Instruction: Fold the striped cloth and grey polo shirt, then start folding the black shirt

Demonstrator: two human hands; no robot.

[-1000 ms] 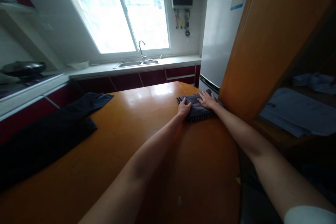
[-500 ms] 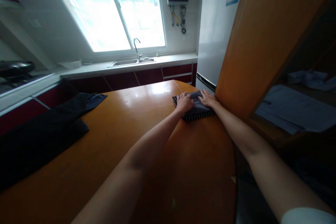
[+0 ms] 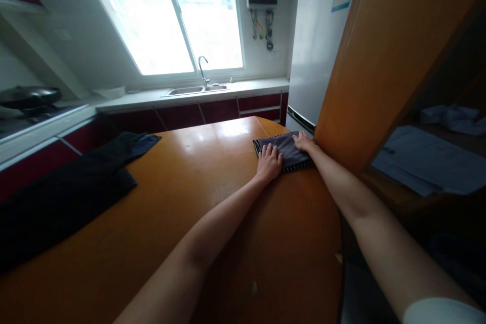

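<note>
A folded dark grey cloth (image 3: 284, 145) with black-and-white striped edges lies flat at the far right end of the wooden table (image 3: 182, 177). My left hand (image 3: 269, 163) rests on its near left corner, fingers spread and palm down. On the right side of the same cloth lies my right hand (image 3: 303, 142), near the far edge, with its thumb held apart; the fingertips are small and partly hard to make out. A black garment (image 3: 76, 192), perhaps trousers, is stretched along the table's left side, away from both hands.
A wooden panel (image 3: 364, 66) rises just right of the cloth, with a fridge (image 3: 313, 45) behind it. Beyond the table runs a counter with a sink (image 3: 186, 90). A pan (image 3: 30, 97) stands on the stove at left. Papers (image 3: 429, 162) lie on a shelf at right.
My left hand has slid nearer to me, toward the cloth's near left edge, uncovering more of it. My right hand's fingers look less spread. The view has shifted slightly.
</note>
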